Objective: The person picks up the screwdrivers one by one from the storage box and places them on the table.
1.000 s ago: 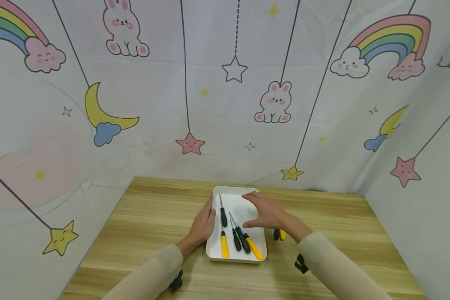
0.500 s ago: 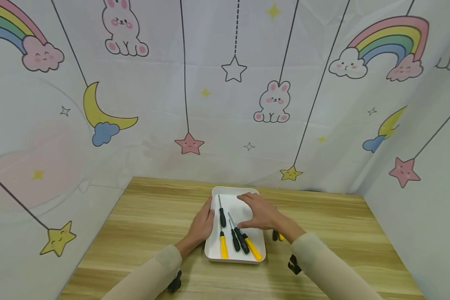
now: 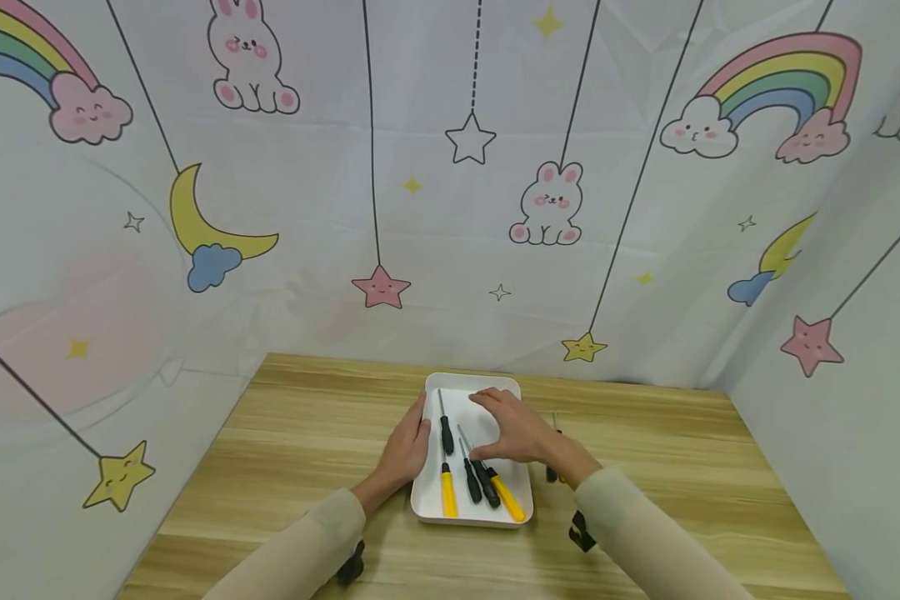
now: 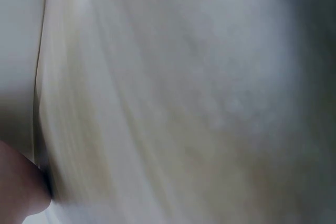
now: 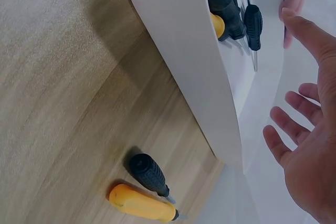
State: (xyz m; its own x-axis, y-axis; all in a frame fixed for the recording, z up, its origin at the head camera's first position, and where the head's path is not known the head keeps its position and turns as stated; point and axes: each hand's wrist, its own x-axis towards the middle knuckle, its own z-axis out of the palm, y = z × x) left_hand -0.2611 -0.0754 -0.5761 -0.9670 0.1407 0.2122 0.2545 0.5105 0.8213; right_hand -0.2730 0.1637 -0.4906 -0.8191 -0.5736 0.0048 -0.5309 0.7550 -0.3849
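Observation:
A white tray (image 3: 468, 518) sits on the table, with several black- and yellow-handled screwdrivers lying in it. At its left side my left hand (image 3: 407, 446) grips the wall, fingers along the outside and thumb at the rim; the left wrist view catches only a fingertip (image 4: 23, 187) by the tray wall. Over the tray's right half hovers my right hand (image 3: 516, 429), fingers spread, thumb apart, nothing held. Nearest below its thumb are a black screwdriver (image 3: 485, 483) and a yellow screwdriver (image 3: 507, 496). Another black screwdriver (image 3: 447, 435) and yellow screwdriver (image 3: 449, 492) lie along the left.
Right of the tray, on the wooden table (image 3: 660, 467), lie a loose black screwdriver (image 5: 149, 174) and a yellow one (image 5: 139, 203), partly hidden by my right arm in the head view. Behind the table hangs a white curtain (image 3: 435, 217) printed with rabbits and stars.
My right hand has drifted slightly left and down over the tray. The left hand, tray and screwdrivers have stayed in place.

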